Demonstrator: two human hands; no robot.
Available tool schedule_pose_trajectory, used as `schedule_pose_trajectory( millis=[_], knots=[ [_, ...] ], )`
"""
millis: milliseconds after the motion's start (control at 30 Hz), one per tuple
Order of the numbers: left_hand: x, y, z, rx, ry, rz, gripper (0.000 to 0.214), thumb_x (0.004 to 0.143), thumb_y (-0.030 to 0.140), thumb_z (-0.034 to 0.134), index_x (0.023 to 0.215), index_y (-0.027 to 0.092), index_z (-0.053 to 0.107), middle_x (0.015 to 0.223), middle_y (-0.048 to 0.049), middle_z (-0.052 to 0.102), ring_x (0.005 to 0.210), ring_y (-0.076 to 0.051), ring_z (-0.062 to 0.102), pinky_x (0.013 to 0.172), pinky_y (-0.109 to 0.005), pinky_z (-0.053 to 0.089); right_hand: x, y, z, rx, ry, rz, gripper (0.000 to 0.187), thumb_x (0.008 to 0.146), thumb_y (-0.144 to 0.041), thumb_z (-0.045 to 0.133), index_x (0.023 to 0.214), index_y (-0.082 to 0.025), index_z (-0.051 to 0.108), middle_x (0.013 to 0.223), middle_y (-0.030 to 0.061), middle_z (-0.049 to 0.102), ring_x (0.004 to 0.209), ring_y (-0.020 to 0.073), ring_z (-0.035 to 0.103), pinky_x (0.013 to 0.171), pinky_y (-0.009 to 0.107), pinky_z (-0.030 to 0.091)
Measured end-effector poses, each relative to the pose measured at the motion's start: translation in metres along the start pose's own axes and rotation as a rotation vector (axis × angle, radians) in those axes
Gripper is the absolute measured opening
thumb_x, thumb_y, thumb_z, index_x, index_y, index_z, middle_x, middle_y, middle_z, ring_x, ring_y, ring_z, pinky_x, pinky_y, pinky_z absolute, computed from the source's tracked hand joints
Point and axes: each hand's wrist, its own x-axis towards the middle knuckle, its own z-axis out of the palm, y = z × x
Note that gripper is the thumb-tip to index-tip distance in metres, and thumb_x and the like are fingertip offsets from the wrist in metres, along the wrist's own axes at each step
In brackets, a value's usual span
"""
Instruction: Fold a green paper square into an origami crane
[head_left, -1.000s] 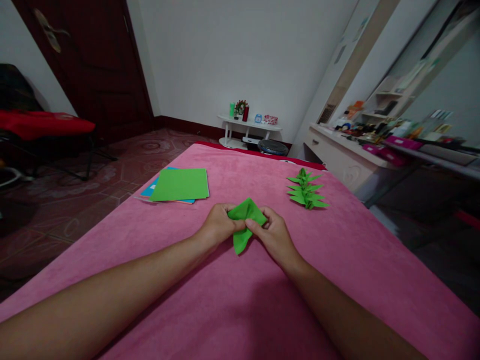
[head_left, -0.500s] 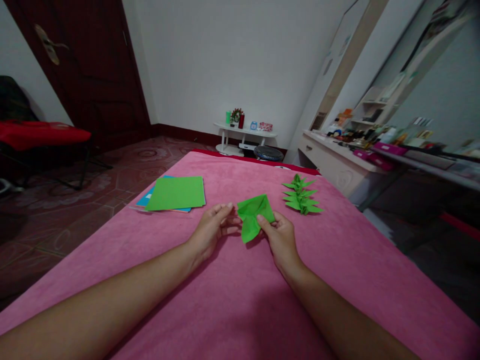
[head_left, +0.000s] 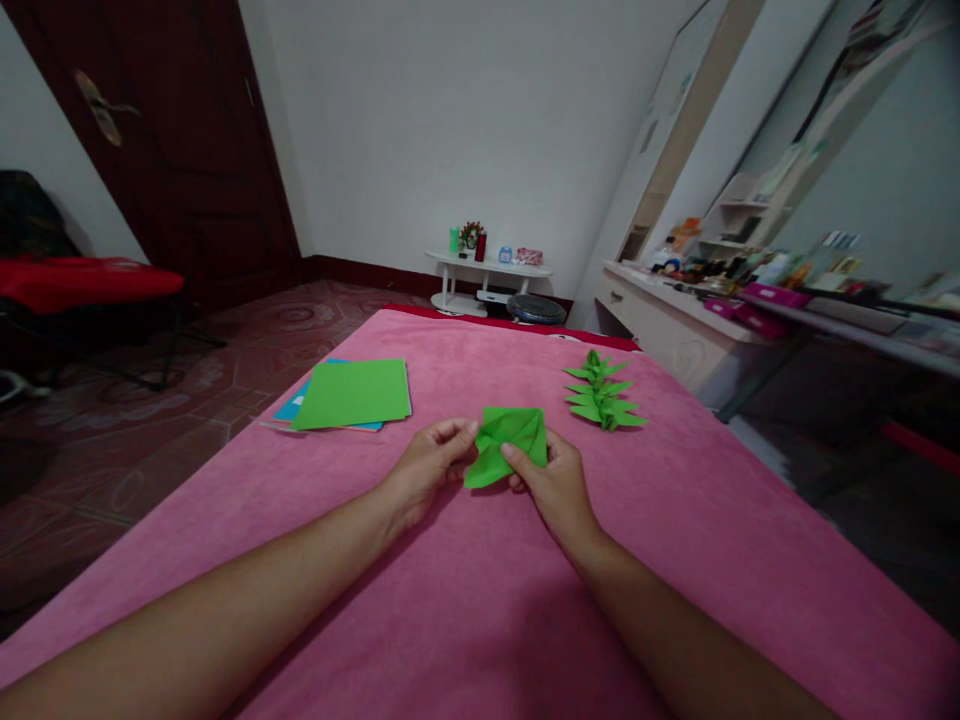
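A partly folded piece of green paper (head_left: 508,442) is held just above the pink cloth (head_left: 480,600) in the middle of the view. My right hand (head_left: 551,480) pinches its right side between thumb and fingers. My left hand (head_left: 427,465) touches its left edge with curled fingertips. A stack of flat paper sheets (head_left: 352,393), green on top with blue beneath, lies to the left. Several finished green folded figures (head_left: 602,395) lie in a pile to the right.
The pink cloth covers a wide surface that ends at a red edge (head_left: 525,320) far ahead. Beyond stand a small white table (head_left: 487,270) with trinkets, a dresser (head_left: 675,320) at right and a red-cushioned chair (head_left: 82,285) at left.
My left hand let go of the paper half a second ago and has now come back to its left edge. The paper has been turned and lowered toward the cloth.
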Motion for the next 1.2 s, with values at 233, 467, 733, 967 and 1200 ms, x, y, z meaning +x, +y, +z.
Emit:
schedule_pose_trajectory(
  millis=[233, 467, 733, 967, 1200],
  knots=[
    [0.000, 0.000, -0.002, 0.021, -0.063, -0.026, 0.032, 0.068, 0.044, 0.072, 0.079, 0.015, 0.064, 0.068, 0.0001, 0.060, 0.056, -0.007, 0.056, 0.056, -0.018, 0.045, 0.000, 0.004, -0.001, 0.028, -0.071, 0.014, 0.027, 0.070, -0.039, 0.070, 0.069, -0.014, 0.060, 0.047, -0.0028, 0.055, 0.038, 0.0093, 0.046, 0.037, 0.021, 0.036],
    [-0.003, 0.008, -0.003, 0.034, -0.152, -0.105, 0.034, 0.067, 0.041, 0.074, 0.086, 0.014, 0.069, 0.075, -0.0038, 0.066, 0.065, -0.010, 0.062, 0.063, -0.020, 0.050, 0.001, 0.007, -0.003, 0.120, -0.133, 0.035, 0.025, 0.070, -0.039, 0.071, 0.073, -0.014, 0.067, 0.055, -0.0013, 0.060, 0.045, 0.0097, 0.050, 0.043, 0.021, 0.041],
    [-0.001, 0.005, -0.006, 0.049, -0.183, -0.135, 0.034, 0.068, 0.036, 0.075, 0.094, 0.015, 0.071, 0.085, -0.0061, 0.071, 0.072, -0.012, 0.065, 0.070, -0.023, 0.050, 0.000, 0.004, -0.001, 0.156, -0.104, 0.097, 0.028, 0.061, -0.036, 0.076, 0.075, -0.013, 0.069, 0.061, 0.0005, 0.064, 0.048, 0.0104, 0.053, 0.044, 0.022, 0.043],
    [-0.002, 0.003, -0.004, 0.045, -0.174, -0.147, 0.032, 0.065, 0.034, 0.077, 0.087, 0.011, 0.073, 0.080, -0.0077, 0.072, 0.072, -0.013, 0.066, 0.072, -0.023, 0.051, 0.000, 0.006, -0.001, 0.160, -0.120, 0.090, 0.022, 0.060, -0.032, 0.076, 0.063, -0.014, 0.063, 0.052, -0.0037, 0.055, 0.043, 0.0081, 0.046, 0.041, 0.020, 0.036],
    [-0.002, 0.004, -0.002, 0.059, -0.128, -0.178, 0.027, 0.061, 0.032, 0.080, 0.075, 0.010, 0.072, 0.073, -0.0056, 0.071, 0.065, -0.011, 0.064, 0.068, -0.022, 0.050, 0.003, 0.012, -0.002, 0.065, -0.153, 0.086, 0.025, 0.064, -0.035, 0.073, 0.060, -0.014, 0.058, 0.045, -0.0053, 0.048, 0.039, 0.0071, 0.039, 0.038, 0.019, 0.030]
  ],
)
